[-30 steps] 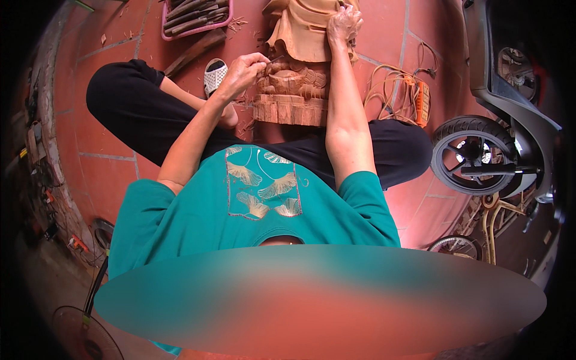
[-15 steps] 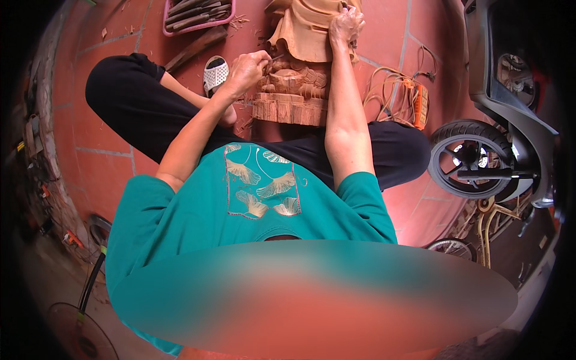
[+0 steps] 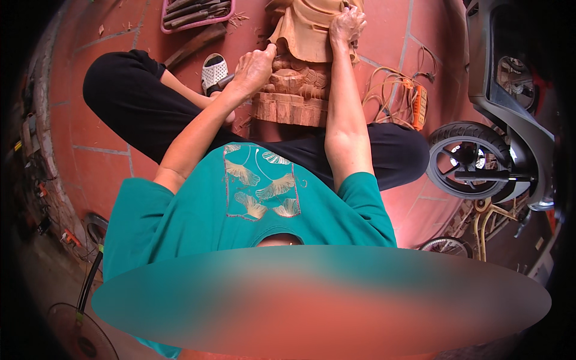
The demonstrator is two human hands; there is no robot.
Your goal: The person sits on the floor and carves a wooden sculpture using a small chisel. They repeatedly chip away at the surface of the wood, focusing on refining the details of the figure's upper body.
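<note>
A wood carving (image 3: 300, 33) lies on the floor before my crossed legs, its smooth draped folds at the far end. Its near end is a rougher, reddish block base (image 3: 290, 108). My left hand (image 3: 255, 69) is closed round a carving chisel at the left side of the piece. The chisel's dark handle (image 3: 224, 81) sticks out behind the hand; its tip is hidden. At the carving's far right, my right hand (image 3: 347, 27) has its fingers curled over the wood. A small dark spot shows by its fingertips, too small to name.
A pink basket (image 3: 198, 26) of carving tools stands far left, with a long wood piece (image 3: 195, 46) beside it. My foot wears a white sandal (image 3: 213, 71). An orange power strip (image 3: 419, 107) with tangled cord lies right, near a motorbike wheel (image 3: 470, 159). Shavings dot the tiled floor.
My left hand has turned and shifted slightly right, toward the carving. The chisel handle now shows behind it. My right hand stays on the carving.
</note>
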